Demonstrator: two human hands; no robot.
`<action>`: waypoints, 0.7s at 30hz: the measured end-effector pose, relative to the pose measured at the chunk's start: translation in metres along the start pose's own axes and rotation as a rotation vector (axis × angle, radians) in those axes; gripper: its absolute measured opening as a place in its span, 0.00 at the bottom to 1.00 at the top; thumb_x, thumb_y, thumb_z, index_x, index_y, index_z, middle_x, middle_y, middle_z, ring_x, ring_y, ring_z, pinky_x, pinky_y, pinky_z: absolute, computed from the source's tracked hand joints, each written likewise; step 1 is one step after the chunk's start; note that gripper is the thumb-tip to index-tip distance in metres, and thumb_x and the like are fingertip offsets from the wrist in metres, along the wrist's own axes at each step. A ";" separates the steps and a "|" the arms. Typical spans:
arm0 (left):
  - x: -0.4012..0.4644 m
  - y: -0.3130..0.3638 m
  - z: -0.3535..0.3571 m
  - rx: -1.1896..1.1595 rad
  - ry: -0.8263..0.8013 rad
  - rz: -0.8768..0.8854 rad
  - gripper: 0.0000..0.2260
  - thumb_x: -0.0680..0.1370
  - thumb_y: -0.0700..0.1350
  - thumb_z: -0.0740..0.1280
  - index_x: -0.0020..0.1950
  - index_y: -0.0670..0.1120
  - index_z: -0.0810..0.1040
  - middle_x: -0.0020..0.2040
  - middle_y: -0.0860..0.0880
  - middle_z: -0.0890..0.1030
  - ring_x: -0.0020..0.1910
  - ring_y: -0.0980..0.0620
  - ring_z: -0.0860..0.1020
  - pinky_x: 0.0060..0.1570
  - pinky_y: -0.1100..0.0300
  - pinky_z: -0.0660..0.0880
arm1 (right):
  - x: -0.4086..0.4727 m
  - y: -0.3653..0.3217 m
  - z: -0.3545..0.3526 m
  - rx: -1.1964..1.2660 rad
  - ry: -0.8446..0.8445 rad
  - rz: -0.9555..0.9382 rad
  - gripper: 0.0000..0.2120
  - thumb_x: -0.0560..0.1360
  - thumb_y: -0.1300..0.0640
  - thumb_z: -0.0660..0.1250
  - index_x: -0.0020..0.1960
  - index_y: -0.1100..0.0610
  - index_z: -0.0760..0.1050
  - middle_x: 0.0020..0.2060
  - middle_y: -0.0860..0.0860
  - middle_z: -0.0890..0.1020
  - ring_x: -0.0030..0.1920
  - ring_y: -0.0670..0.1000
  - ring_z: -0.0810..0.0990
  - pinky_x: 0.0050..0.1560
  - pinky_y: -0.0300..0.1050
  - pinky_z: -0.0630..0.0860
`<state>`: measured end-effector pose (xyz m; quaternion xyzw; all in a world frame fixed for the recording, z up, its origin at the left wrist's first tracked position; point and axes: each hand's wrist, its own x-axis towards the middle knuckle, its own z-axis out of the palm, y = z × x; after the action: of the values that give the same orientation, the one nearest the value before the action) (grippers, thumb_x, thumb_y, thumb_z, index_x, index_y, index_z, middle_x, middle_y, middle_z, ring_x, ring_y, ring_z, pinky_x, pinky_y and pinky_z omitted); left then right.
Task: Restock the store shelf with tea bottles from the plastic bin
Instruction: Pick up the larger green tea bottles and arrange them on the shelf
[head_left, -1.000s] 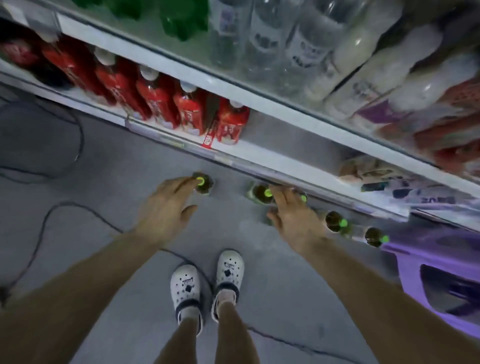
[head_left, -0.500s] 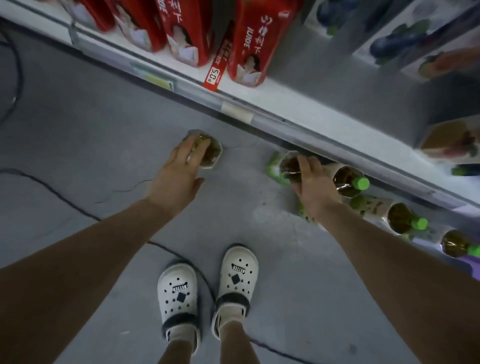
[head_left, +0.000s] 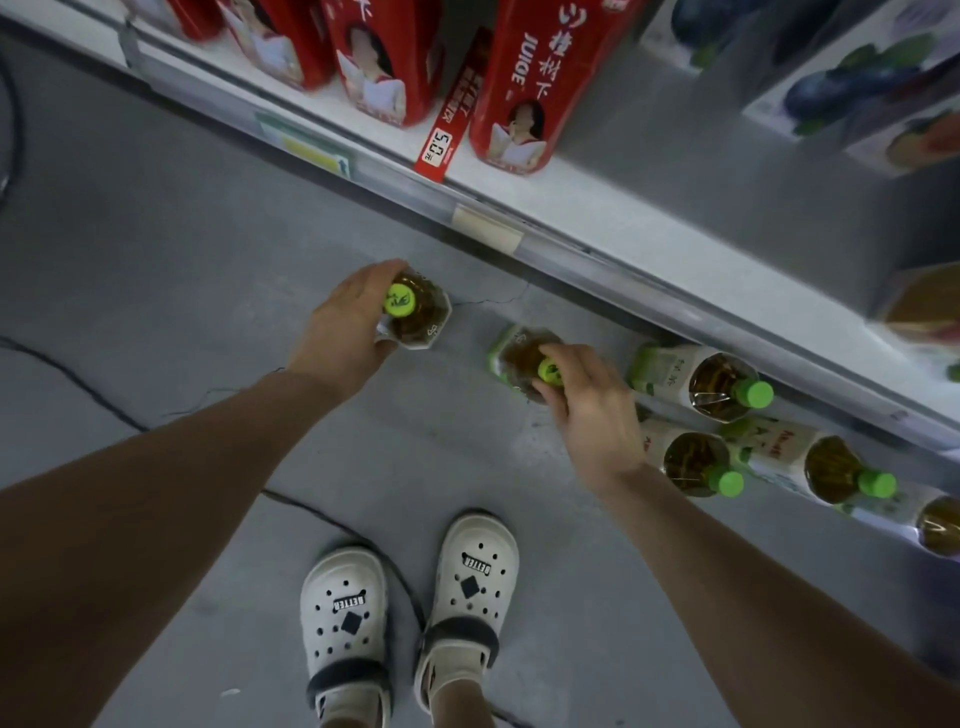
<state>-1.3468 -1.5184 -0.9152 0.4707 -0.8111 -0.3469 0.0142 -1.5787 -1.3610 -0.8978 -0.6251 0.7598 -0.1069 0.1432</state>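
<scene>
While both arms reach down to the floor (head_left: 156, 249) before the shelf (head_left: 597, 223), the left hand (head_left: 345, 327) grips one tea bottle (head_left: 421, 319) and the right hand (head_left: 592, 410) grips another bottle (head_left: 514, 358) by its neck.

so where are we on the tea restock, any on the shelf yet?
None visibly shelved: the bottom shelf shows only red juice cartons, with a bare stretch beside them. In hand: the left hand grips one tea bottle on the floor, and the right hand grips a second bottle. Left: those two, plus at least four more bottles standing on the floor by the shelf base.
</scene>
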 end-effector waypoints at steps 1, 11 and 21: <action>0.003 -0.004 0.001 0.001 -0.002 0.026 0.33 0.71 0.39 0.76 0.74 0.46 0.68 0.73 0.43 0.70 0.71 0.40 0.69 0.69 0.46 0.67 | -0.003 -0.001 0.006 0.038 0.030 0.052 0.16 0.77 0.55 0.69 0.61 0.61 0.76 0.52 0.58 0.81 0.48 0.57 0.81 0.45 0.51 0.81; 0.022 -0.028 0.015 0.077 -0.026 0.159 0.37 0.66 0.39 0.79 0.73 0.48 0.69 0.71 0.42 0.69 0.66 0.38 0.72 0.59 0.44 0.73 | -0.009 0.018 0.050 0.441 -0.146 0.473 0.45 0.63 0.55 0.81 0.73 0.53 0.61 0.68 0.52 0.71 0.68 0.54 0.72 0.68 0.54 0.72; -0.029 0.010 0.005 -0.054 -0.107 -0.149 0.41 0.61 0.45 0.83 0.71 0.46 0.69 0.64 0.42 0.69 0.57 0.39 0.75 0.57 0.50 0.74 | -0.024 -0.002 0.020 0.553 -0.147 0.706 0.34 0.60 0.50 0.76 0.63 0.49 0.68 0.53 0.47 0.77 0.50 0.47 0.78 0.50 0.44 0.79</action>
<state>-1.3400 -1.4904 -0.9048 0.5100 -0.7638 -0.3934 -0.0423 -1.5651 -1.3378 -0.9141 -0.2718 0.8572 -0.2056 0.3861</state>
